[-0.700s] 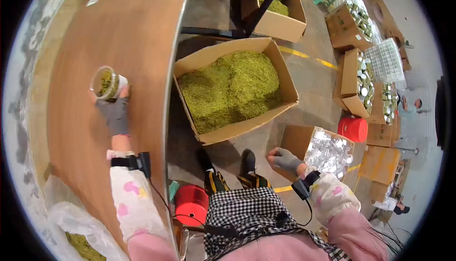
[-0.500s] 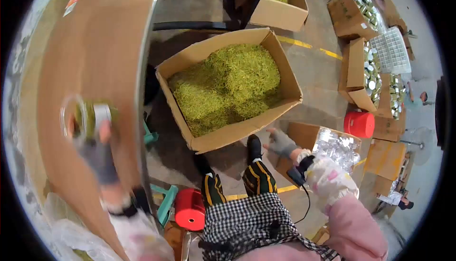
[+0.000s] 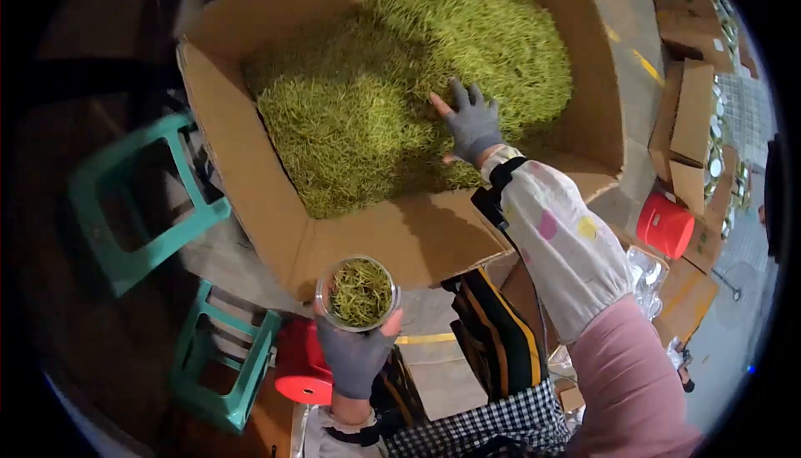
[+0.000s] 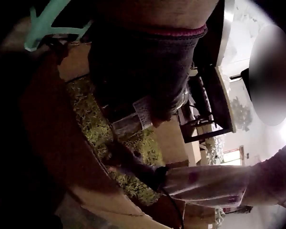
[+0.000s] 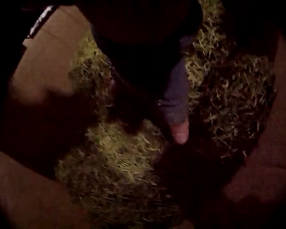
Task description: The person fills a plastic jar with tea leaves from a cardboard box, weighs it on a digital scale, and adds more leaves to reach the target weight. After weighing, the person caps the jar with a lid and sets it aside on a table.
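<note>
My left hand (image 3: 357,358), in a grey fingerless glove, grips a clear round jar (image 3: 360,293) with green dried strands in it, near the close edge of a large cardboard box (image 3: 242,149). The jar's labelled side (image 4: 143,113) shows in the left wrist view beneath the dark glove (image 4: 138,71). Over the heap of green strands (image 3: 492,32) in the box, my right hand (image 3: 474,124) has its fingers spread and touches the heap or hovers just above it. In the right wrist view one fingertip (image 5: 180,132) points down at the strands (image 5: 128,152); the other fingers are dark.
Two green stools (image 3: 150,258) and a red bucket (image 3: 302,362) stand left of my legs. Another red bucket (image 3: 665,224) is at the right, by a clear bag of containers (image 3: 647,274) and cardboard boxes (image 3: 688,124) of filled jars. The big box's walls rise around the heap.
My left hand has moved off the wooden table with the jar and now holds it beside the big box. My right hand has moved from near the container box to the heap. The view has shifted closer.
</note>
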Available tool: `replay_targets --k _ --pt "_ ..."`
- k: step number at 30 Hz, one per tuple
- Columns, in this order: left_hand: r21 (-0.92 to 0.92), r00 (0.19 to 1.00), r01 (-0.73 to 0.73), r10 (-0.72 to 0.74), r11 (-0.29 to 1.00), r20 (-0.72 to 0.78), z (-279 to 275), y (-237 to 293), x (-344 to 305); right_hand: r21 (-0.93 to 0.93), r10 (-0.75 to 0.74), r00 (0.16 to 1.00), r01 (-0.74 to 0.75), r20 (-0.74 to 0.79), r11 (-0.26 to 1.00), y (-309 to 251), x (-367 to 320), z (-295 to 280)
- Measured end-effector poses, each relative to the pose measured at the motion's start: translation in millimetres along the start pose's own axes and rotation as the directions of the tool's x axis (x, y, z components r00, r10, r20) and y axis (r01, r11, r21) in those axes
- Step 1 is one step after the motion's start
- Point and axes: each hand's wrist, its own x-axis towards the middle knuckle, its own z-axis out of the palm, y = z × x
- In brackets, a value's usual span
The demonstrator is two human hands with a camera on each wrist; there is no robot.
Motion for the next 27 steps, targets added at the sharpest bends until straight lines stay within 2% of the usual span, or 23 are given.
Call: replay_targets --k 3,4,5,6,7,9,10,11,12,13,14,15,16,17,18,19,20,22,23,24,25,26,27 --pt "0.119 1.000 0.022 -0.023 0.993 0.014 3 -16 12 -0.176 -0.132 0.985 0.150 0.109 0.973 -20 -5 58" --pt "-0.023 0.995 0.099 -0.099 0.995 0.006 6 -23 14 -0.248 -0.185 0.968 0.223 0.169 0.943 -19 -4 77" --pt "-0.095 0.992 0.130 -0.130 0.987 0.005 12 -27 19 -0.309 -0.258 0.965 0.258 0.043 0.915 -9 -2 90" --pt "-0.168 0.987 0.159 -0.160 0.973 0.005 17 -29 23 -0.314 -0.260 0.965 0.258 0.037 0.914 -3 13 113" --pt "-0.217 0.988 0.148 -0.151 0.965 0.001 25 -26 28 -0.030 -0.145 0.987 0.143 -0.071 0.989 2 34 138" --pt "-0.253 0.989 0.141 -0.148 0.957 -0.008 25 -20 39 0.279 -0.008 0.991 0.045 -0.132 0.959 3 48 140" --pt "0.035 0.999 -0.051 0.052 0.998 -0.006 25 -17 46 0.180 -0.127 0.981 0.152 -0.146 0.972 7 41 120" --pt "0.310 0.968 -0.248 0.244 0.918 0.052 25 -14 53 0.073 -0.246 0.957 0.259 -0.153 0.963 10 35 97" --pt "0.307 0.968 -0.249 0.248 0.919 0.043 26 -13 58 0.065 -0.251 0.955 0.264 -0.158 0.962 12 25 76" --pt "0.384 0.974 -0.228 0.212 0.895 0.083 30 -15 63 0.401 -0.129 0.964 0.215 -0.231 0.891 17 10 60" --pt "0.456 0.977 -0.211 0.175 0.865 0.122 34 -16 68 0.688 0.010 0.966 0.176 -0.258 0.704 18 -5 43" --pt "0.536 0.969 -0.247 0.190 0.807 0.159 38 -15 71 0.701 0.187 0.909 0.144 -0.373 0.698 14 -15 39" --pt "0.527 0.968 -0.250 0.195 0.812 0.159 45 -14 73 0.694 0.188 0.907 0.143 -0.378 0.706 13 -29 21" --pt "0.591 0.978 -0.200 0.121 0.781 0.172 55 -11 77 0.928 0.349 0.929 -0.014 -0.126 0.371 16 -43 2" --pt "0.655 0.983 -0.154 0.046 0.740 0.178 62 -8 81 0.985 0.394 0.904 -0.167 0.168 -0.038 15 -55 -13" --pt "0.712 0.982 -0.147 0.017 0.686 0.186 69 -4 84 0.975 0.386 0.903 -0.121 0.186 -0.186 11 -65 -16" --pt "0.712 0.982 -0.153 0.024 0.685 0.188 74 -1 88 0.975 0.389 0.903 -0.115 0.181 -0.188 4 -75 -18" --pt "0.706 0.973 -0.112 -0.067 0.699 0.221 82 4 93 0.955 0.513 0.842 -0.008 0.166 -0.296 -14 -92 -19" --pt "0.710 0.973 -0.111 -0.070 0.695 0.221 85 6 92 0.972 0.531 0.839 0.014 0.116 -0.233 -21 -97 -12" --pt "0.697 0.971 -0.136 -0.045 0.704 0.236 88 8 91 0.971 0.529 0.840 0.012 0.120 -0.239 -27 -102 -3" --pt "0.683 0.968 -0.162 -0.019 0.712 0.250 88 9 91 0.998 0.451 0.892 0.000 0.026 -0.057 -33 -106 7" --pt "0.687 0.969 -0.161 -0.020 0.709 0.248 87 10 90 0.936 0.402 0.903 -0.002 -0.149 0.351 -41 -117 4" --pt "0.689 0.964 -0.185 -0.008 0.701 0.266 85 10 89 0.715 0.340 0.885 -0.012 -0.318 0.699 -49 -128 2"
